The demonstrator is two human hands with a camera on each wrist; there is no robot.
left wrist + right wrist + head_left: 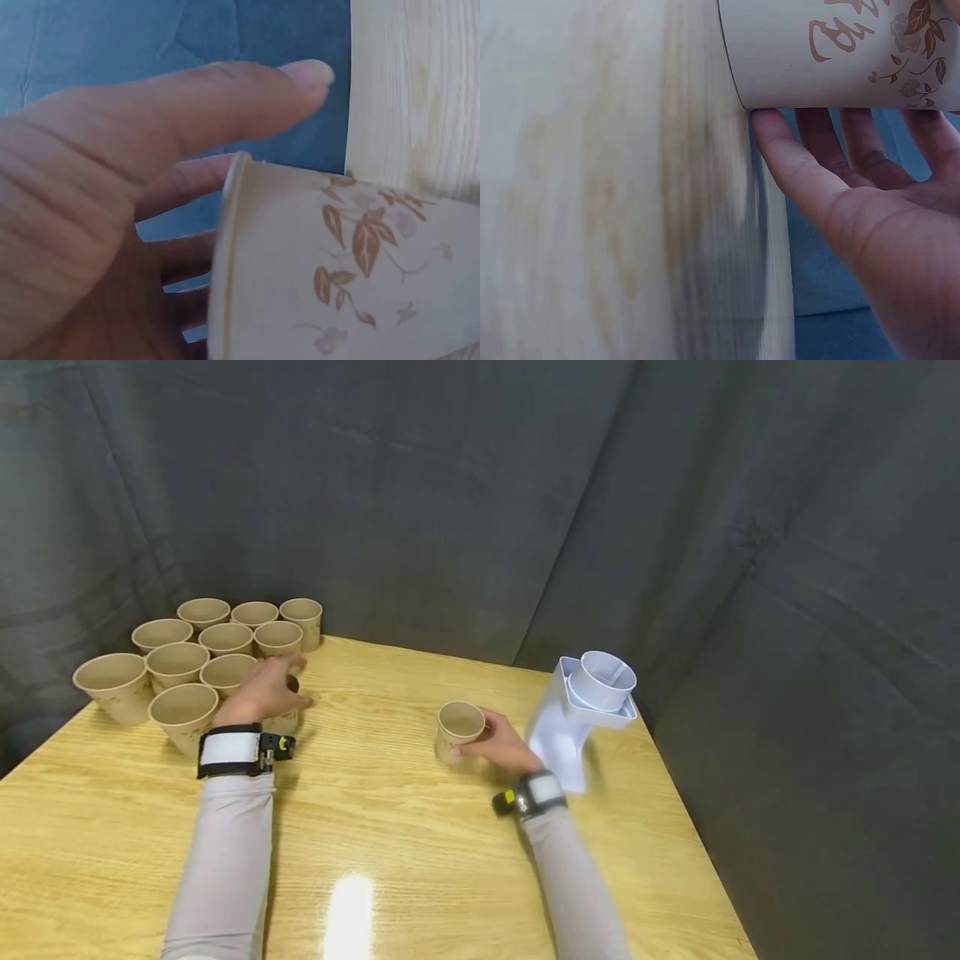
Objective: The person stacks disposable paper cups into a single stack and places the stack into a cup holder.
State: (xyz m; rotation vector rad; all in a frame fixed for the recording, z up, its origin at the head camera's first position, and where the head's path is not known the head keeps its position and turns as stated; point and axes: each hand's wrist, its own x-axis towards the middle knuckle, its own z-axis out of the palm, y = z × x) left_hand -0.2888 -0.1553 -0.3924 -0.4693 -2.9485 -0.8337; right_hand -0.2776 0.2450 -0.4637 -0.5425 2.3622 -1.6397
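At the right front of a group of paper cups, my left hand (262, 689) reaches over a paper cup (352, 255) printed with brown leaves. Its thumb is raised apart from the cup, and the other fingers extend behind the rim. In the head view this hand hides most of that cup. My right hand (504, 745) holds another paper cup (450, 747) upright near the middle of the table, gripping it from its right side. The right wrist view shows the thumb against the lower wall of this cup (840, 60) and the other fingers behind it.
Several more beige paper cups (180, 706) stand upright in rows at the back left of the wooden table (390, 827). A white plastic stand (558, 739) topped by a round cylinder (600, 689) is just right of my right hand. Dark curtains (420, 502) border the table's back and right side.
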